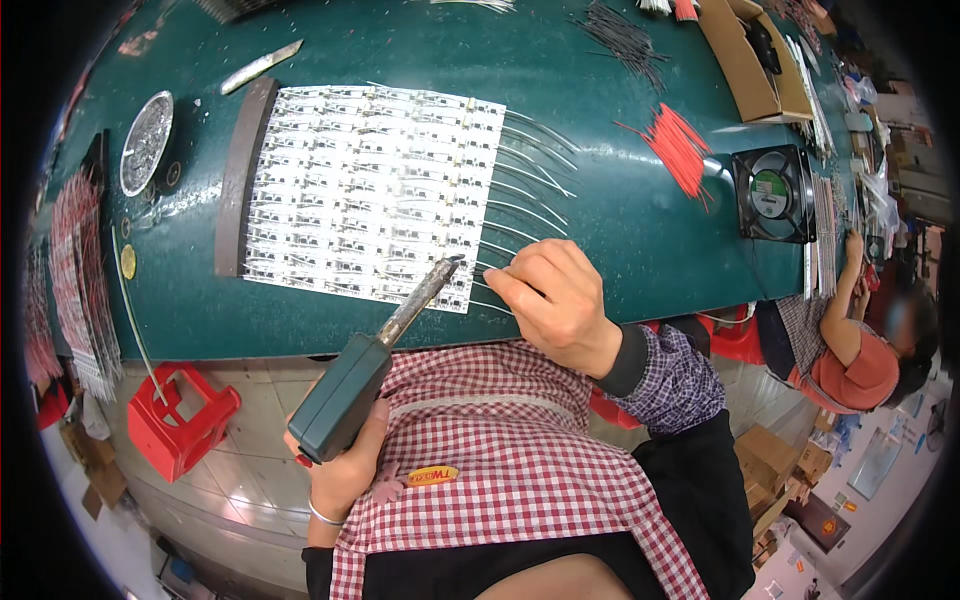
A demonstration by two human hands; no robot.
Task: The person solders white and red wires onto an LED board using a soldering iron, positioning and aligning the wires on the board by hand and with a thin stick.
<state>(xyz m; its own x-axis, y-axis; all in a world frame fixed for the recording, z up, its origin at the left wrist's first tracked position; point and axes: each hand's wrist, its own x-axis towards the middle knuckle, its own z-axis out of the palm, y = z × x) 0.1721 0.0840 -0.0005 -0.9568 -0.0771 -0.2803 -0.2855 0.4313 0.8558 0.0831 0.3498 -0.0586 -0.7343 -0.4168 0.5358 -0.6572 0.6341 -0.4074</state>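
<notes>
A white panel of small circuit boards (345,190), dotted with black parts, lies on the green table. Thin white wires (532,172) reach out from its right edge. My left hand (345,465) is closed round the dark green handle of a soldering gun (345,400). The gun's metal tip touches or hovers just over the panel's lower right part; I cannot tell which. Just right of the tip, my right hand (560,305) pinches a thin white wire at the panel's edge. Its fingers hide part of that wire.
A dark bar (244,180) lies along the panel's left edge. An oval dish (147,144) stands farther left. To the right are red wires (680,158), a black fan (772,194) and a cardboard box (750,65). Another person (850,350) sits at the far right.
</notes>
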